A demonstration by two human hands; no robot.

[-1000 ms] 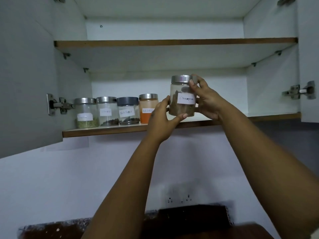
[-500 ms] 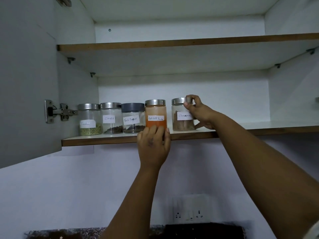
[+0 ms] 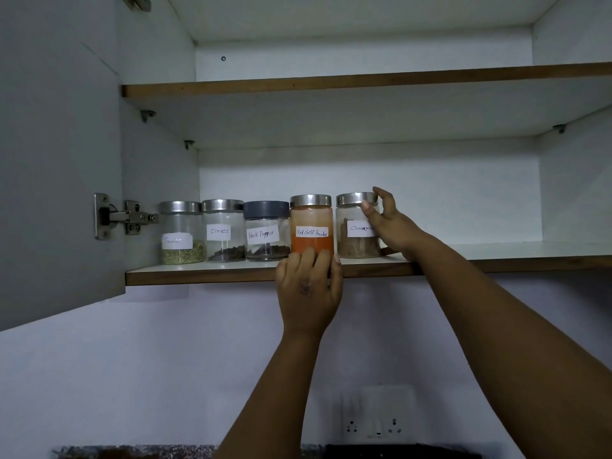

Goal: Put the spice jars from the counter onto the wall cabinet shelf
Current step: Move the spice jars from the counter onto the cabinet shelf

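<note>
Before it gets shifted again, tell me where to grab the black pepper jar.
Grip the black pepper jar by its dark lid, from the front and above: it stands upright, and the cloves jar and chilli jar crowd its sides.

Dim, bluish light, sharp, wide-angle bowing

Five spice jars [image 3: 266, 230] stand in one row on the lower shelf [image 3: 205, 274], left of centre in the frame; four carry steel lids, one a dark grey lid [image 3: 266, 209]. Two shelves show; two hands [image 3: 308, 289] reach in; one door hinge [image 3: 127, 216] sits at middle left; one socket plate [image 3: 377, 417] lies lower right.
</note>
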